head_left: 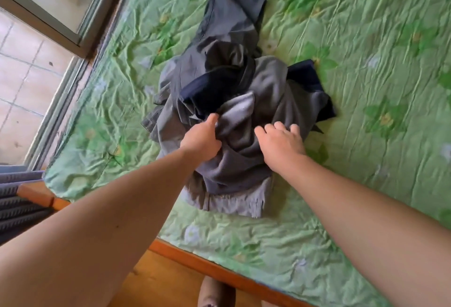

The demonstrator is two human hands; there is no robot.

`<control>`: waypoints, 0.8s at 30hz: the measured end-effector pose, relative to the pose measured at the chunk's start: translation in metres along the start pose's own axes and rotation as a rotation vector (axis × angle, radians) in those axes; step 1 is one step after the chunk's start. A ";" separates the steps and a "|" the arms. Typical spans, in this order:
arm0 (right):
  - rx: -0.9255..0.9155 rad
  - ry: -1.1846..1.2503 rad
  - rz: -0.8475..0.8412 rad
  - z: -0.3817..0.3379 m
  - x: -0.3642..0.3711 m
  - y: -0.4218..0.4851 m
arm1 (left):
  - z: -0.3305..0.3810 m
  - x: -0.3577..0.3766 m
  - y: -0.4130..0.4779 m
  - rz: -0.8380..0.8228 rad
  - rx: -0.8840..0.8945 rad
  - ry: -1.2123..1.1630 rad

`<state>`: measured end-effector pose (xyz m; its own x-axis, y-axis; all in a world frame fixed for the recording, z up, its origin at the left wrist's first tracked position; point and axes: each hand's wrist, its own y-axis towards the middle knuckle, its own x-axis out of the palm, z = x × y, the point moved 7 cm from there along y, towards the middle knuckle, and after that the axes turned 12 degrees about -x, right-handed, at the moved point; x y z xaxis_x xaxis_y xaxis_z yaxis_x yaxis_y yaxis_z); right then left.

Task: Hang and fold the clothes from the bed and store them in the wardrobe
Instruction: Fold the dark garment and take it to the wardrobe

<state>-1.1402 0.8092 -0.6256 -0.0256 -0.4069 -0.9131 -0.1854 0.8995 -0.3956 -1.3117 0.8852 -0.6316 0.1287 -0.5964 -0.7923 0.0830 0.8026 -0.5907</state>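
Note:
A heap of dark clothes point(229, 82) lies in the middle of the bed point(366, 87), which has a green flowered sheet. The heap holds a grey garment point(268, 87) on top, dark navy pieces and charcoal trousers stretching toward the far side. My left hand point(202, 135) grips a fold of the grey garment at the near side of the heap, thumb up. My right hand point(283, 140) is dug into the same grey garment just to the right, its fingers curled into the cloth. The lower layers of the heap are hidden.
The bed's wooden frame point(219, 267) runs along the near edge, with a wooden floor and a foot point(214, 292) below. A window frame point(48, 25) and tiled balcony floor lie to the left. A striped blue-grey fabric point(17, 199) sits at the bed's left corner.

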 end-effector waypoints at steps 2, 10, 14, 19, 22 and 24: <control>0.016 0.029 -0.105 0.002 0.003 -0.006 | -0.004 0.001 -0.010 -0.051 0.014 0.015; 0.151 0.228 -0.320 0.020 0.004 -0.076 | -0.022 -0.008 -0.080 -0.175 -0.038 -0.313; 0.232 0.360 -0.060 0.038 -0.055 -0.101 | -0.010 -0.067 -0.099 -0.102 -0.080 -0.519; 0.329 0.702 0.176 0.055 -0.164 -0.136 | 0.030 -0.165 -0.122 -0.014 -0.009 -0.539; 0.299 0.726 0.102 0.054 -0.217 -0.169 | 0.076 -0.230 -0.158 -0.043 0.167 -0.641; 0.281 0.751 0.030 0.052 -0.244 -0.193 | 0.110 -0.270 -0.187 -0.061 0.302 -0.647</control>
<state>-1.0469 0.7432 -0.3313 -0.6998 -0.2904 -0.6527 0.0775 0.8774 -0.4735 -1.2535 0.8973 -0.2901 0.6676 -0.5894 -0.4549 0.3661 0.7919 -0.4888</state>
